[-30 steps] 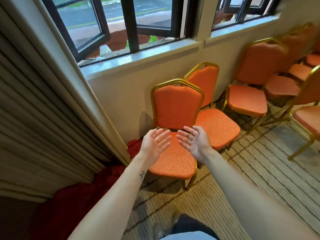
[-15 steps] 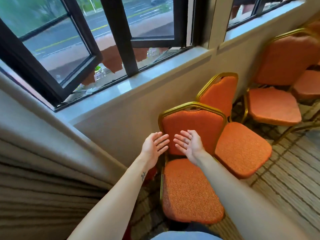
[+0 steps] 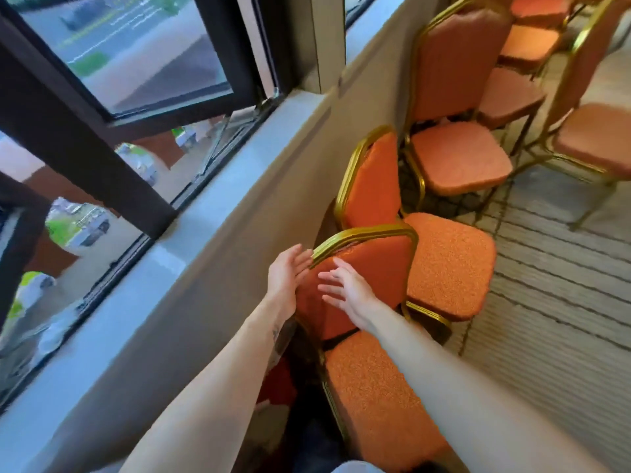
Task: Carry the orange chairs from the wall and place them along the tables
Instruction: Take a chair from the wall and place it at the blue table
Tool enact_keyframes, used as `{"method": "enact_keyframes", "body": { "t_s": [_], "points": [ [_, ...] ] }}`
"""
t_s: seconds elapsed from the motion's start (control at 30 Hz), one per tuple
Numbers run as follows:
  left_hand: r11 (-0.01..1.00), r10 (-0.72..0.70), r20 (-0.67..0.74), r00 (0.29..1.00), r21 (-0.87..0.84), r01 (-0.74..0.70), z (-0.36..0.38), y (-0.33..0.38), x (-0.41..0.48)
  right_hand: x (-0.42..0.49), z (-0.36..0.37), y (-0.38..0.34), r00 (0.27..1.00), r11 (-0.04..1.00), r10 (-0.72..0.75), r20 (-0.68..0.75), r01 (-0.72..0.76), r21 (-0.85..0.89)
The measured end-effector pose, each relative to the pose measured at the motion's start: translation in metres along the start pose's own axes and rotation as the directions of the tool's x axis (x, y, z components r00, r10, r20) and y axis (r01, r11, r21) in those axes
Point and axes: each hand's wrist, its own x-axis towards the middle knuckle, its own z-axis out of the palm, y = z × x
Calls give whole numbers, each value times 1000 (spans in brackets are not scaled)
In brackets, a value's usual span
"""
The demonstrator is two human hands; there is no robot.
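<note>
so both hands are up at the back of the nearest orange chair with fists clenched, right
Not clenched. The head view shows the left hand and the right hand both open, fingers straight. The rest holds: they are up at the back of the nearest orange chair.

Nearest chair [image 3: 375, 387]: nubbly matt orange cloth, glossy gold metal frame. Floor [image 3: 553, 302]: ribbed carpet.

No text, label, brand or number can be read anywhere: the orange chairs [image 3: 368, 278] show no legible tag, and the dark mark on the left forearm [image 3: 276, 334] and the pale road markings [image 3: 133, 20] outside are too blurred to read.
</note>
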Motion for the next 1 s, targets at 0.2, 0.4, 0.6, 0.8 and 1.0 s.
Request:
{"method": "enact_keyframes", "body": {
  "t_s": [0.2,0.4,0.6,0.8,1.0],
  "points": [
    [992,-7,174,985,121,-14,2,15,84,49,36,-4,958,975,55,-282,8,220],
    [967,-198,403,893,228,112,-2,22,104,69,60,-2,913,964,46,-406,66,257],
    [910,-244,473,847,413,31,-1,37,101,63,71,8,864,939,18,-504,159,306],
    [816,-207,603,771,541,-204,18,38,58,20,67,22,722,922,-17,-692,279,269],
    [572,-218,789,575,581,-580,60,29,-19,-54,55,49,568,931,-25,-823,314,188]
  ]
}}
